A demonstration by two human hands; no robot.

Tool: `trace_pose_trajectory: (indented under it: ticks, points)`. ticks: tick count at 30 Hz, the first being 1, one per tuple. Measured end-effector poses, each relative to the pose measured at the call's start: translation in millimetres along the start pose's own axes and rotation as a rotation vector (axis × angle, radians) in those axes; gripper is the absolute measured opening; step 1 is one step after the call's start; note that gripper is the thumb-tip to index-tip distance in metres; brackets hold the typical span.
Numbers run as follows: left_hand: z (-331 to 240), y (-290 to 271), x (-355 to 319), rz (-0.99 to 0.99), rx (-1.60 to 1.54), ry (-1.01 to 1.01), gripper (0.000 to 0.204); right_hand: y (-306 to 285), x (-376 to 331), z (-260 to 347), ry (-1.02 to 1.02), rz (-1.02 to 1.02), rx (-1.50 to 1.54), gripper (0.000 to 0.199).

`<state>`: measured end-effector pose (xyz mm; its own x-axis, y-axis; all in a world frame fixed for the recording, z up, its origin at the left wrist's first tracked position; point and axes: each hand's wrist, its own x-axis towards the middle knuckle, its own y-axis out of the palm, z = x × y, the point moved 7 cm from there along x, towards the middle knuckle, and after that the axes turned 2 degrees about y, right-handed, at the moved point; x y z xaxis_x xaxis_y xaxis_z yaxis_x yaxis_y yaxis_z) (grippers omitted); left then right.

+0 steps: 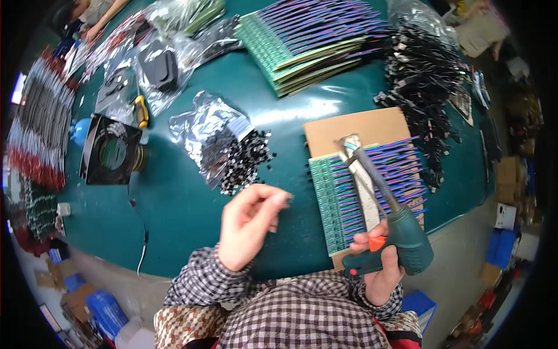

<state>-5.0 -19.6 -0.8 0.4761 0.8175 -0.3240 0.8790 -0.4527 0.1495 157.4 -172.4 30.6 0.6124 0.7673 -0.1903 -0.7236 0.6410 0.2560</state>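
My right hand (381,267) grips a green pistol-shaped tool (411,241) with an orange trigger, which looks like a soldering gun. Its long metal barrel points away from me, beside a whitish metal strip (365,195), over a panel of small green circuit boards (329,203) with purple, blue and black wires. Brown cardboard (354,125) lies beneath the panel. Left of the panel, my left hand (247,224) is closed, thumb and index finger pinching a small dark piece (289,199). Just beyond it, small black parts (241,166) spill from a clear plastic bag (203,122).
A stack of wired board panels (290,58) stands at the back. Black cables (427,75) heap at the right. At the left are a black square fan (110,151), a yellow screwdriver (140,111) and wire bundles (43,116). Another person's arm (107,20) shows far left.
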Motion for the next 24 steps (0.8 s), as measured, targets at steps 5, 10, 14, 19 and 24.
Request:
trace_pose_trajectory:
  ticks: [5, 10, 14, 19, 24]
  points:
    - [14.6, 44.1, -22.3, 0.126, -0.425, -0.229, 0.018, 34.9, 12.7, 3.7, 0.108, 0.132, -0.234, 0.044]
    - [14.3, 67.3, -32.0, 0.198, -0.378, -0.2, 0.014, 28.0, 11.3, 0.0, 0.189, 0.088, -0.239, 0.051]
    - [15.4, 71.2, -37.4, 0.219, -0.338, -0.162, 0.012, 20.6, 8.5, 1.0, 0.112, 0.047, -0.27, 0.05]
    - [3.2, 65.9, -37.1, 0.307, -0.156, -0.028, 0.011, 19.2, 7.5, 4.1, 0.122, 0.011, -0.24, 0.043]
    - [-16.7, 56.0, -24.5, 0.341, 0.138, 0.172, 0.009, 21.5, 7.7, 8.5, 0.129, 0.037, -0.3, 0.036]
